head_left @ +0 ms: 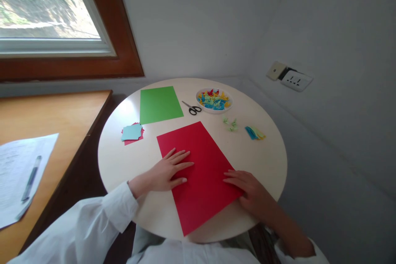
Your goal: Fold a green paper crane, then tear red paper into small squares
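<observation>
A large red sheet of paper lies at a slant on the round white table, close to my body. My left hand rests flat on its left part, fingers spread. At the sheet's right corner is my right hand, its fingers stretched over the top of the paper. The thumb sits by the lower edge, its tip partly hidden. Behind the red paper are a green sheet and black-handled scissors. A small stack of light blue and red paper pieces is on the left.
A white plate holds many colourful folded paper pieces. Small pale green folded pieces and a fan of blue and yellow strips lie at the right. A wooden desk with papers and a pen stands left.
</observation>
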The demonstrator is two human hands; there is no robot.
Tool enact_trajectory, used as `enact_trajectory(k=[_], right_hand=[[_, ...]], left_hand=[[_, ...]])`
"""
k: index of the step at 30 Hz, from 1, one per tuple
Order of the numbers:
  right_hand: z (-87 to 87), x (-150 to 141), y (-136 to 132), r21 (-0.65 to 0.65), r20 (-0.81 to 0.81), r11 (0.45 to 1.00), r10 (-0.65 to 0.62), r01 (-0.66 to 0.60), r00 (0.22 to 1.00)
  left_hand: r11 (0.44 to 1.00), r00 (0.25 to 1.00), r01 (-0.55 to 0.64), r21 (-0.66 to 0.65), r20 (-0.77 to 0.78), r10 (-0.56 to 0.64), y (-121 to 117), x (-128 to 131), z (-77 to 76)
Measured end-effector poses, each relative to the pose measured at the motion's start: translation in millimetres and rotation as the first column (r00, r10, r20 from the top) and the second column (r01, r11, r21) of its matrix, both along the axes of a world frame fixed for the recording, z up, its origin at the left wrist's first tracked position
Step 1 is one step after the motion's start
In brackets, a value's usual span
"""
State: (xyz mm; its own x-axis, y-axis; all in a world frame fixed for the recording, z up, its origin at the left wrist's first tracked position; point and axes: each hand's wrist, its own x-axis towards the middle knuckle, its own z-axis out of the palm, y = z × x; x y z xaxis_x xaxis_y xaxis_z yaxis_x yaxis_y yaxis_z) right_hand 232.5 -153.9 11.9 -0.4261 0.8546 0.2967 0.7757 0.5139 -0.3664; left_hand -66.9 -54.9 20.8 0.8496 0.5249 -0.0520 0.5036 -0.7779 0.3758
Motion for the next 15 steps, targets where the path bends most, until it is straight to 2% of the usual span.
enact_trajectory(k=[4, 8, 11, 15], right_hand=[[-1.8, 24.7, 8.4, 0.016, -0.141, 0.999, -0.045, 0.048, 0.989], [10.4, 26.3, 18.7, -0.027, -0.332, 0.985, -0.169, 0.169, 0.928], [27.2, 17.3, 29.9, -0.173, -0.466, 0.954, -0.299, 0.246, 0.833], [44.3, 1.7, 54.5, -0.375, -0.583, 0.901, -0.414, 0.22, 0.699]], left_hand=[[1.0, 1.0, 0.012, 0.008, 0.022, -0.012, 3.0, 1.3, -1.7], [1.0, 0.998, 0.021, 0.004, 0.061, -0.021, 4.9, 3.1, 1.6], [0.998, 0.994, 0.05, -0.039, 0.097, -0.046, 4.6, 3.0, 7.9], [0.984, 0.97, 0.122, -0.13, 0.227, -0.09, -0.3, 4.2, 18.3]])
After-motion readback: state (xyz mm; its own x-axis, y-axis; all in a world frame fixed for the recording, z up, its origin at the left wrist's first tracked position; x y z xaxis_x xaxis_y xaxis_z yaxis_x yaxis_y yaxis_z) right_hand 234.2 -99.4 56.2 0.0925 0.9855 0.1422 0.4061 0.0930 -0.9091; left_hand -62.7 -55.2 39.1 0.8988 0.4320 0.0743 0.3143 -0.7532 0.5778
